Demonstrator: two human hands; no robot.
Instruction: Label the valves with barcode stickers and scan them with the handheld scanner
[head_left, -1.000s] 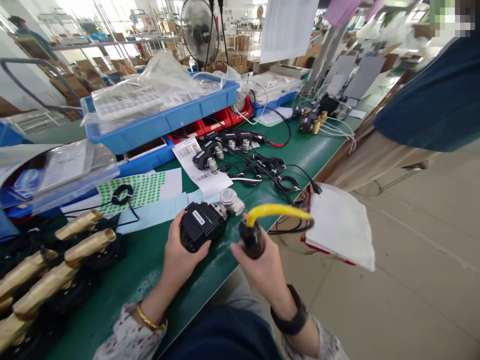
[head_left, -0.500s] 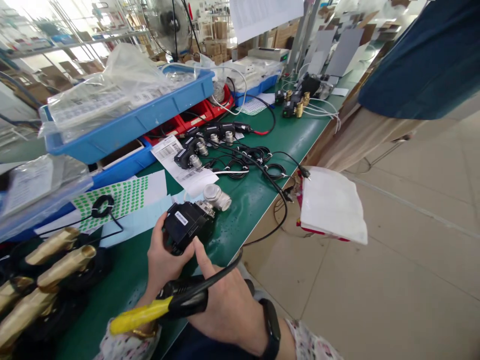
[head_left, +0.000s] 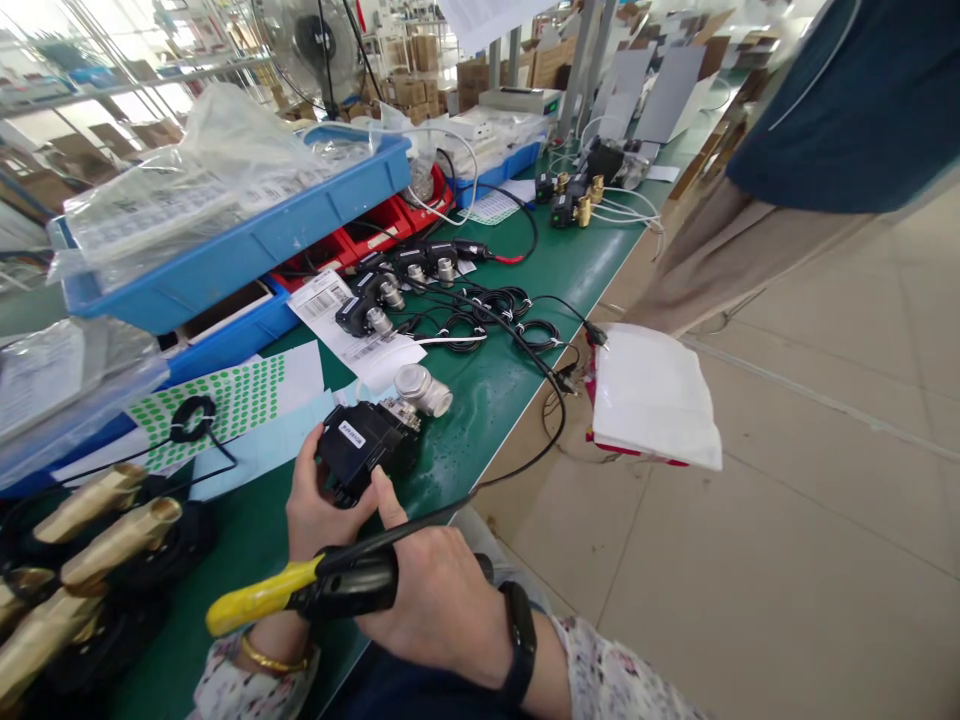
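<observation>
My left hand (head_left: 319,505) is closed around the side of a black motorized valve (head_left: 352,440), a boxy housing with a white label and a silver metal fitting (head_left: 424,388) at its far end. The valve is near the edge of the green table. My right hand (head_left: 431,585) is wrapped round a corded black hand tool (head_left: 352,585) with a yellow end (head_left: 262,597); its working tip is hidden. The right index finger is stretched out to the valve's near corner. The tool's black cable (head_left: 517,475) runs past the table edge.
Brass valves (head_left: 124,530) lie at the left. Smaller black valves (head_left: 367,305) and coiled cables (head_left: 502,305) rest farther back, beside blue trays (head_left: 247,245) and red bins (head_left: 375,228). A white-covered stool (head_left: 652,390) stands right of the table. Another person (head_left: 840,120) stands at the far right.
The view has shifted slightly, so the table things appear a little farther left. Both hands keep their holds, and the right finger stays at the valve's corner.
</observation>
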